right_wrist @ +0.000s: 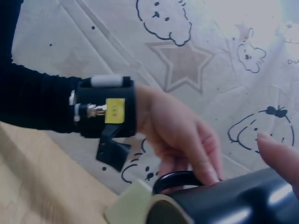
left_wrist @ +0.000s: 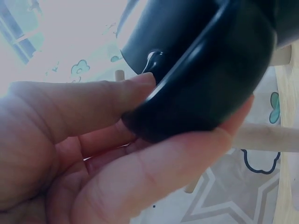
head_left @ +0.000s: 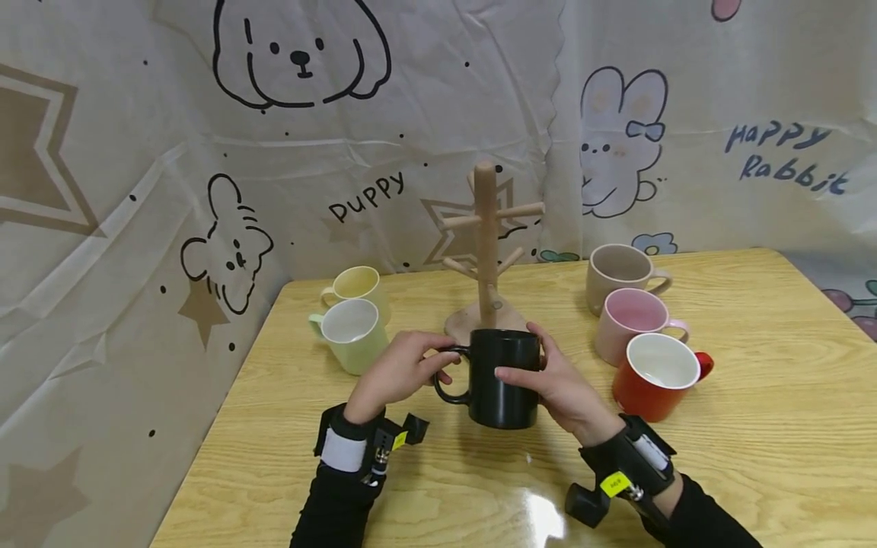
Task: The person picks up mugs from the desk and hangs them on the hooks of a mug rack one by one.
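Note:
A black mug (head_left: 504, 388) is held up between both hands in front of the wooden mug stand (head_left: 487, 243). My left hand (head_left: 406, 369) pinches the top of its handle (left_wrist: 201, 79) between thumb and fingers. With the thumb across the near side and fingers round the far side, my right hand (head_left: 565, 388) grips the mug's body. The right wrist view shows the mug (right_wrist: 233, 198) on its side, its unglazed base rim towards the camera. Most of the right hand's fingers are hidden behind the mug.
At the left stand a yellow mug (head_left: 370, 288) and a pale green mug (head_left: 356, 342). Along the right are a taupe mug (head_left: 610, 278), a pink mug (head_left: 620, 331) and a red mug (head_left: 647, 392). The stand's bare pegs (head_left: 521, 211) stick out behind the black mug.

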The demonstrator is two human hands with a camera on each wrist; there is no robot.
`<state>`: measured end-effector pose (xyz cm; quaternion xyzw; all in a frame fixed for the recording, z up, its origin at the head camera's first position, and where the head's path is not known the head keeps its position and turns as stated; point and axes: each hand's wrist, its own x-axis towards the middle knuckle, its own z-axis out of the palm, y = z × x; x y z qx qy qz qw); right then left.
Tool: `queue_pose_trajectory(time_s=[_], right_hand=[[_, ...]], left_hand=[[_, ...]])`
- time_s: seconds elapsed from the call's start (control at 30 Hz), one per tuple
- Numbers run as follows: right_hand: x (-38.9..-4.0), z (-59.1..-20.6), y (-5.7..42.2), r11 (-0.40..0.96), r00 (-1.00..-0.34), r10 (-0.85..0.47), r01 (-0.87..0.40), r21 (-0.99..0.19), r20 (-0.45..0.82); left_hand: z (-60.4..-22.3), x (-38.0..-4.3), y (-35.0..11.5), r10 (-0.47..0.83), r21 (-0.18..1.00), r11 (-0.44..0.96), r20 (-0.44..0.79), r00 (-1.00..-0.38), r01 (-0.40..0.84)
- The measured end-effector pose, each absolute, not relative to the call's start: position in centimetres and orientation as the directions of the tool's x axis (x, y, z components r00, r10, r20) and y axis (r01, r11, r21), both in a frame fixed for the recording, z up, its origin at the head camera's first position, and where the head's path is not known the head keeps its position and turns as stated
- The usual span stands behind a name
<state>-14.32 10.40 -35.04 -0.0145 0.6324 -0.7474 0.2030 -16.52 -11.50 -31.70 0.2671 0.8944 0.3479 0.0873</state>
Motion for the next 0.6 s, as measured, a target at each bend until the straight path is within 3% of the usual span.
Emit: queue_pose_trajectory(time_s=[0.27, 0.6], right_hand=[[-14.7, -36.3, 9.5, -0.115, -0.946, -0.248, 0.243, -0.963, -0.209], [-14.6, -35.9, 10.1, -0.075, -0.948, -0.240, 0.232, -0.970, -0.208]], left_hand=[[-31.9, -16.1, -10.7, 0.519, 0.620, 0.657, 0.042, -0.854, 0.429], [-31.8, -16.4, -10.7, 0.453, 0.740, 0.610, -0.033, -0.891, 0.283]])
